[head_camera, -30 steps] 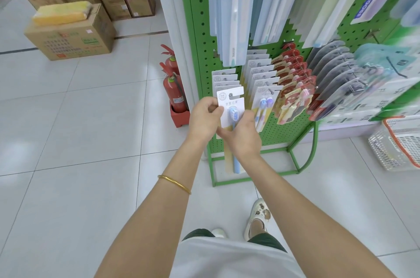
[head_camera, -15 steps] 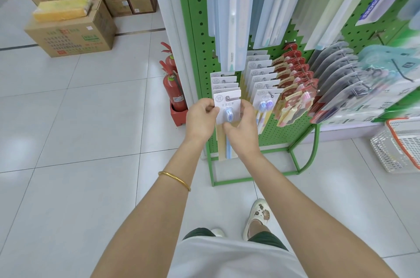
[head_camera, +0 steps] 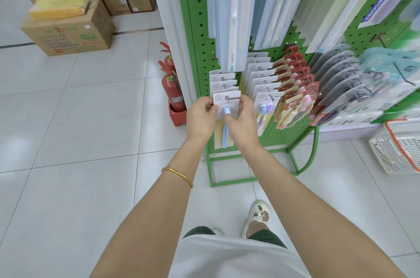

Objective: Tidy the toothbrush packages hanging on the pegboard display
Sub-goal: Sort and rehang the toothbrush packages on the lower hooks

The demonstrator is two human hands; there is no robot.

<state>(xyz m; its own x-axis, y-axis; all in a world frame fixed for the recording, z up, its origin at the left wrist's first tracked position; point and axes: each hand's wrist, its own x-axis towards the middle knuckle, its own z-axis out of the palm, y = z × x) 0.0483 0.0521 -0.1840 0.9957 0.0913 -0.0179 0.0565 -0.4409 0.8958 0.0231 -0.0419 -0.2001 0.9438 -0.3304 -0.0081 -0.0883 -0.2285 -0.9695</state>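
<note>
Head view, and both hands are on the front white cardboard toothbrush package [head_camera: 227, 105] with the blue brush, low on the green perforated metal pegboard [head_camera: 197, 16]. Left hand [head_camera: 201, 116] pinches the card's left edge, fingers clenched on it. Right hand [head_camera: 243, 122] grips the right edge, thumb tucked under the brush head. A two-sided hold, and that reads as squaring it up: the card's hole sits at the tip of the silver metal peg [head_camera: 227, 97], so the package hangs there, steadied level. The card just behind looks tilted, likely next for straightening. Count on this peg: four white cards showing, front one included, though more may hide under the long packs above. Next peg to the right, the white cards with purple brushes [head_camera: 264, 80]: seven by my count, neatly stepped. On the floor beside the rack, two red fire extinguishers [head_camera: 172, 89].
</note>
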